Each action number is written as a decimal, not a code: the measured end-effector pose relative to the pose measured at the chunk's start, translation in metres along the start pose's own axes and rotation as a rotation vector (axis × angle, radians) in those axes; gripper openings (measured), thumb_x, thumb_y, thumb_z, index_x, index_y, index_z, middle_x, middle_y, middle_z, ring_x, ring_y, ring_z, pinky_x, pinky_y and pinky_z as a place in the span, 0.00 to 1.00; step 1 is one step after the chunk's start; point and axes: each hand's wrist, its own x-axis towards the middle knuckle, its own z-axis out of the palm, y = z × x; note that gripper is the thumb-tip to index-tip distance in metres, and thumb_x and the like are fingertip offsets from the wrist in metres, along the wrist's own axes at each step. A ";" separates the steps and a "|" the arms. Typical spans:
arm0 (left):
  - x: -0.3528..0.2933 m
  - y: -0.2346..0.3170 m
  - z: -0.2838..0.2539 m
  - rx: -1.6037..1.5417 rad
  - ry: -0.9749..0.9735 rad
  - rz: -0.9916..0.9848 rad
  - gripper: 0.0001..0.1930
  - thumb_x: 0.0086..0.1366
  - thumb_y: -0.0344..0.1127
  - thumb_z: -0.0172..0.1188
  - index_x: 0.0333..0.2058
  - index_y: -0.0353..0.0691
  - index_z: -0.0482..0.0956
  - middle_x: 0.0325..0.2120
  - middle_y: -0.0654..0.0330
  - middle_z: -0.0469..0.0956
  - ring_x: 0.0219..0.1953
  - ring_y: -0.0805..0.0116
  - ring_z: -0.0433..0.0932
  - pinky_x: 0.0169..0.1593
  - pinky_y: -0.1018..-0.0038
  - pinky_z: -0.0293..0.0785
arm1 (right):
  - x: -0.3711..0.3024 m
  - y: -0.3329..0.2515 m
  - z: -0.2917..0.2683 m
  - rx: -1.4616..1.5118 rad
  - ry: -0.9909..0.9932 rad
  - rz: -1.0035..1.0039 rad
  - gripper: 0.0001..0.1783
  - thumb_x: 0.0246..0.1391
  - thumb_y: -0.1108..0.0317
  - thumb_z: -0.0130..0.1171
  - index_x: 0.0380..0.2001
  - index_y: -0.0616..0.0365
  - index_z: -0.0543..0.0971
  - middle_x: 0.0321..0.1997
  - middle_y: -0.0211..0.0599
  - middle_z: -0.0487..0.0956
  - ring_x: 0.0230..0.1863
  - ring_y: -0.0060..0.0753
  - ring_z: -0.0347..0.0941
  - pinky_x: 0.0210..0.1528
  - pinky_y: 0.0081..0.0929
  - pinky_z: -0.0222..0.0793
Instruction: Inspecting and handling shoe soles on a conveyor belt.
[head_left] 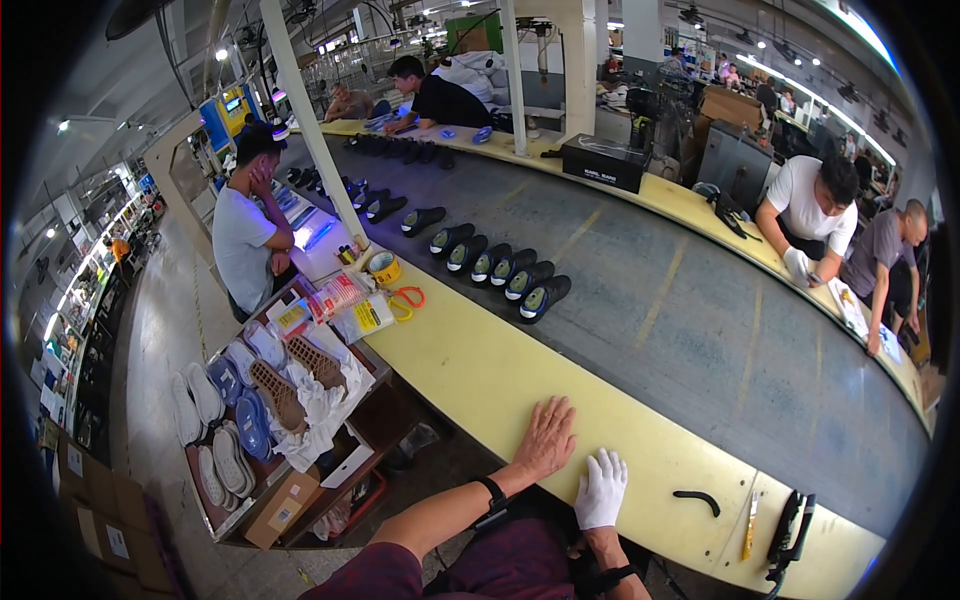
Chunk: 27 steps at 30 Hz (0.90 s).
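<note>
My bare left hand [545, 440] lies palm down on the yellow bench edge [470, 375], its fingers stretched out. Just right of it, my right hand [602, 488], in a white glove, rests on the same surface with fingers extended. Neither hand holds anything. A curved black strip [697, 500] lies to the right of the glove. Beyond it are a yellow utility knife [748, 530] and a black handheld tool [788, 530]. On the grey conveyor belt [640, 300] ahead stands a row of black shoes [545, 297] with light green insides.
Left, a cart [375, 375] carries shoe soles [275, 395], white paper and packets. Orange-handled scissors [408, 300] and a yellow tape roll [383, 266] lie nearby. A metal post [315, 125] rises there. Co-workers stand left and across the belt; a black box [604, 162] sits opposite.
</note>
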 end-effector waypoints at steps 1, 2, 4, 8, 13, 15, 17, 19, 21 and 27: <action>0.000 0.000 0.000 0.002 -0.035 -0.031 0.34 0.80 0.46 0.57 0.75 0.28 0.65 0.79 0.36 0.60 0.83 0.36 0.56 0.84 0.38 0.46 | 0.000 0.000 0.000 -0.008 0.016 0.017 0.26 0.59 0.71 0.70 0.60 0.60 0.81 0.72 0.53 0.77 0.77 0.65 0.68 0.82 0.64 0.57; 0.000 0.000 0.000 0.000 -0.037 -0.032 0.34 0.80 0.46 0.57 0.75 0.27 0.65 0.79 0.36 0.60 0.83 0.36 0.55 0.84 0.38 0.46 | 0.000 0.000 0.000 -0.003 -0.003 0.002 0.26 0.59 0.71 0.70 0.60 0.60 0.81 0.72 0.53 0.77 0.77 0.65 0.68 0.82 0.64 0.57; 0.000 0.000 0.000 -0.003 -0.039 -0.033 0.34 0.80 0.46 0.56 0.75 0.27 0.66 0.79 0.36 0.60 0.83 0.37 0.55 0.84 0.38 0.46 | 0.000 0.000 0.000 -0.003 0.016 0.019 0.26 0.59 0.71 0.70 0.60 0.59 0.81 0.72 0.53 0.77 0.77 0.65 0.68 0.83 0.64 0.56; 0.000 0.000 -0.001 -0.002 -0.044 -0.034 0.34 0.80 0.46 0.56 0.75 0.27 0.65 0.79 0.37 0.60 0.83 0.37 0.55 0.84 0.38 0.45 | 0.000 -0.001 0.000 0.002 -0.007 0.007 0.26 0.58 0.72 0.70 0.60 0.59 0.81 0.72 0.53 0.77 0.77 0.65 0.68 0.83 0.64 0.56; 0.000 0.001 -0.002 -0.002 -0.048 -0.036 0.35 0.80 0.46 0.57 0.75 0.27 0.65 0.79 0.37 0.60 0.83 0.37 0.55 0.84 0.38 0.45 | 0.001 -0.001 -0.001 -0.001 0.012 0.022 0.26 0.58 0.72 0.70 0.60 0.60 0.80 0.72 0.53 0.77 0.77 0.65 0.68 0.83 0.64 0.57; 0.000 0.001 -0.002 -0.008 -0.007 -0.005 0.35 0.80 0.46 0.57 0.75 0.27 0.65 0.79 0.37 0.60 0.83 0.37 0.55 0.84 0.38 0.45 | 0.001 -0.001 -0.002 0.005 -0.004 0.005 0.26 0.58 0.72 0.70 0.60 0.60 0.80 0.72 0.53 0.77 0.77 0.65 0.68 0.83 0.64 0.57; 0.001 0.001 -0.002 -0.004 -0.047 -0.037 0.35 0.80 0.46 0.57 0.75 0.27 0.65 0.79 0.37 0.60 0.83 0.37 0.55 0.84 0.38 0.45 | 0.001 -0.001 -0.002 0.007 -0.002 0.004 0.26 0.58 0.72 0.70 0.60 0.60 0.80 0.72 0.53 0.77 0.77 0.65 0.68 0.82 0.64 0.57; 0.001 0.001 -0.002 -0.003 -0.046 -0.036 0.35 0.80 0.46 0.57 0.75 0.27 0.65 0.79 0.37 0.60 0.83 0.37 0.55 0.84 0.38 0.45 | 0.001 -0.001 -0.002 0.001 0.012 0.021 0.26 0.58 0.72 0.70 0.60 0.60 0.81 0.72 0.53 0.77 0.77 0.64 0.67 0.83 0.64 0.56; 0.001 0.001 -0.002 0.000 -0.002 0.000 0.35 0.79 0.45 0.57 0.75 0.27 0.65 0.79 0.37 0.61 0.83 0.37 0.55 0.84 0.38 0.45 | 0.001 -0.001 -0.002 0.003 -0.009 0.005 0.26 0.58 0.72 0.70 0.60 0.60 0.81 0.72 0.53 0.77 0.77 0.64 0.67 0.83 0.64 0.56; 0.000 0.001 -0.001 -0.003 0.001 -0.001 0.35 0.79 0.45 0.57 0.75 0.28 0.66 0.79 0.37 0.60 0.83 0.37 0.55 0.84 0.38 0.45 | 0.001 -0.002 -0.002 0.000 -0.012 0.009 0.26 0.59 0.71 0.70 0.60 0.60 0.81 0.72 0.52 0.77 0.77 0.64 0.67 0.83 0.64 0.56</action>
